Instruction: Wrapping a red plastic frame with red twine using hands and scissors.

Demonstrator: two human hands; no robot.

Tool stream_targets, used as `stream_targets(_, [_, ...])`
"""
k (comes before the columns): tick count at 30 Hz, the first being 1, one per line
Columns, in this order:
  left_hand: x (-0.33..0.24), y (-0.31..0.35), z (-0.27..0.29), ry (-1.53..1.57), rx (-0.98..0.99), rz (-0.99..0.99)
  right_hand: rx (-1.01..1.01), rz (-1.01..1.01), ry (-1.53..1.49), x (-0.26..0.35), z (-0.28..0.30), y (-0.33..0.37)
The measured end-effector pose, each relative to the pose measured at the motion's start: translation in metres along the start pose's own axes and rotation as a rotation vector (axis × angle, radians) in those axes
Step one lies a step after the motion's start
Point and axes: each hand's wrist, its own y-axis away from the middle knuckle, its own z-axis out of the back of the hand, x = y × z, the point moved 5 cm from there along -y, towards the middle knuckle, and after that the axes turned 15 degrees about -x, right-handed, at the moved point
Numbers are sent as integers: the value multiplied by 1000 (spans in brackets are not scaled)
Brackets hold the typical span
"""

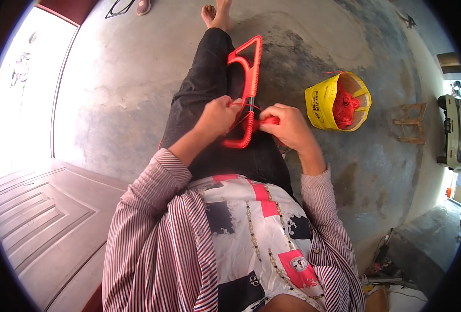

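A metal frame (250, 86) with rounded corners lies across my dark trousers, most of it wrapped tightly in red cord. A short stretch of its long side, between my hands, shows bare dark metal. Just left of that stretch, my left hand (218, 116) is closed in a pinch on a strand of red cord (248, 105). My right hand (289, 126), on the other side of the bar, has its fingers wrapped round a small red cord bundle (270, 120). Loose strands cross the frame's lower part, where the red is smeared by motion.
Right of my legs a yellow bucket-like container (318, 108) holds a heap of red cord (346, 108). Farther right is a small wooden stool (411, 124). A panelled door (48, 208) is at left. Another dark frame (120, 8) and a shoe (143, 7) show at the top.
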Motion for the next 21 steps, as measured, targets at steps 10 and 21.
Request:
stream_targets(10, [-55, 16, 18, 553, 52, -52, -365, 94, -375, 26, 1, 1])
stream_targets(21, [-26, -8, -13, 340, 32, 75, -511, 131, -1598, -6, 234, 56])
